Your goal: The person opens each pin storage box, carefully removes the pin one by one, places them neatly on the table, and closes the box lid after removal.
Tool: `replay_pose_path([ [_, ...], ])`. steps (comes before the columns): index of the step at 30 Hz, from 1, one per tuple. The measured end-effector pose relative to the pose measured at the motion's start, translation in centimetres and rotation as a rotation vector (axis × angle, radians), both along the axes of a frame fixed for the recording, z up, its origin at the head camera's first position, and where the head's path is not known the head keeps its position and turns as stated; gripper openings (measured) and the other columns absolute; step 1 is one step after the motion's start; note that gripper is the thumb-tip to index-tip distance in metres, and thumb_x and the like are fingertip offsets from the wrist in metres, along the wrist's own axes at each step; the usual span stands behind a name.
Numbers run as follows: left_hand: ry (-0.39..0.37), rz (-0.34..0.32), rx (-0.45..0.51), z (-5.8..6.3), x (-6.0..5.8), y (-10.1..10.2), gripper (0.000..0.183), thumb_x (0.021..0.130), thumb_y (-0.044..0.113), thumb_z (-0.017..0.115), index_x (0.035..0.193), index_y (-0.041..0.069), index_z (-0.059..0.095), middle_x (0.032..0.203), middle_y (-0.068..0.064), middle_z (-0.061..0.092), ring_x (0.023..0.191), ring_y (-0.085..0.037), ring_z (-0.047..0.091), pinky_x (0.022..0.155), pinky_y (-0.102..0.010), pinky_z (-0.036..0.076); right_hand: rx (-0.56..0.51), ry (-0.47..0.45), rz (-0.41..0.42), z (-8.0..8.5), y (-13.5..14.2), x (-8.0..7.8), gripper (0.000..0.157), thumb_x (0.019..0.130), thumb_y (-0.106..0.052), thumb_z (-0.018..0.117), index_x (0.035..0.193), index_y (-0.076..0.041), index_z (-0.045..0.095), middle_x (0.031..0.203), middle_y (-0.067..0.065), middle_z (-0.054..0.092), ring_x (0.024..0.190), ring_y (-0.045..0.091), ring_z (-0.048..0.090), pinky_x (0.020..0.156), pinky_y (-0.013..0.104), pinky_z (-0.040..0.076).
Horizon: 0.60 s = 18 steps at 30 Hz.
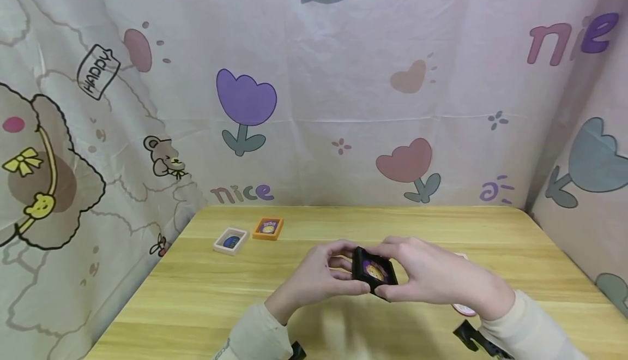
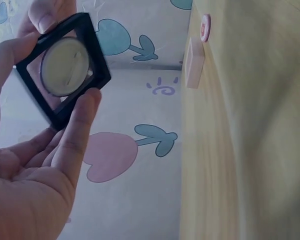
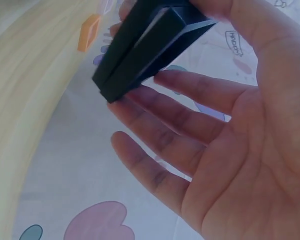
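In the head view, a small square black display frame (image 1: pixel 358 264) is held tilted above the table between both hands. Inside it sits a round badge (image 1: pixel 374 270) with a purple and yellow picture; the left wrist view shows the badge's pale back (image 2: pixel 65 66). My left hand (image 1: pixel 319 273) grips the frame's left side, thumb at the lower edge and fingers behind. On the other side my right hand (image 1: pixel 424 270) pinches the frame's right edges between thumb and fingers. A narrow gap runs along the frame's black side (image 3: pixel 140 45) in the right wrist view.
On the wooden table (image 1: pixel 196 289), a white frame (image 1: pixel 230 241) with a blue badge and an orange frame (image 1: pixel 267 229) lie at the back left. A pink round badge (image 1: pixel 464 310) and a pale pink frame (image 2: pixel 195 62) lie by the right forearm. Printed cloth (image 1: pixel 319 76) hangs behind.
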<state>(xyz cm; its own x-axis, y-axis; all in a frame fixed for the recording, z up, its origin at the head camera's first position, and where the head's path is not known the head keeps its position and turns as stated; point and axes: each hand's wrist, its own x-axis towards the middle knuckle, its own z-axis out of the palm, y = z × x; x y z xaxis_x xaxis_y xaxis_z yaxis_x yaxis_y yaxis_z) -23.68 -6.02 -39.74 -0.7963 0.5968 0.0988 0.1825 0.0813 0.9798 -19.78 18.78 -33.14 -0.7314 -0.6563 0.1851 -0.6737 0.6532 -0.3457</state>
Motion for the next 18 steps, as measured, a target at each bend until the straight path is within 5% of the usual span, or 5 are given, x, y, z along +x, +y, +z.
replay_pose_path([
  [9,-0.024,0.075,0.078,-0.6,0.4,-0.7,0.069,0.086,0.009,0.09,0.146,0.003,0.057,0.133,-0.013,0.066,0.103,-0.017,0.076,0.09,-0.028,0.066,-0.011,-0.011,-0.056,-0.4,0.8,0.2,0.07,0.097,-0.055,0.076,0.153,-0.017,0.059,0.137,-0.01,0.067,0.122,0.013,0.067,0.103,0.042,0.061],
  [18,-0.016,0.083,0.137,-1.2,0.9,-0.9,0.071,0.086,0.006,0.089,0.148,0.002,0.055,0.136,-0.015,0.063,0.101,-0.013,0.077,0.088,-0.03,0.067,-0.064,-0.018,-0.066,-0.9,1.2,0.1,0.073,0.096,-0.065,0.072,0.153,-0.021,0.058,0.138,-0.011,0.067,0.123,0.014,0.066,0.102,0.044,0.06],
])
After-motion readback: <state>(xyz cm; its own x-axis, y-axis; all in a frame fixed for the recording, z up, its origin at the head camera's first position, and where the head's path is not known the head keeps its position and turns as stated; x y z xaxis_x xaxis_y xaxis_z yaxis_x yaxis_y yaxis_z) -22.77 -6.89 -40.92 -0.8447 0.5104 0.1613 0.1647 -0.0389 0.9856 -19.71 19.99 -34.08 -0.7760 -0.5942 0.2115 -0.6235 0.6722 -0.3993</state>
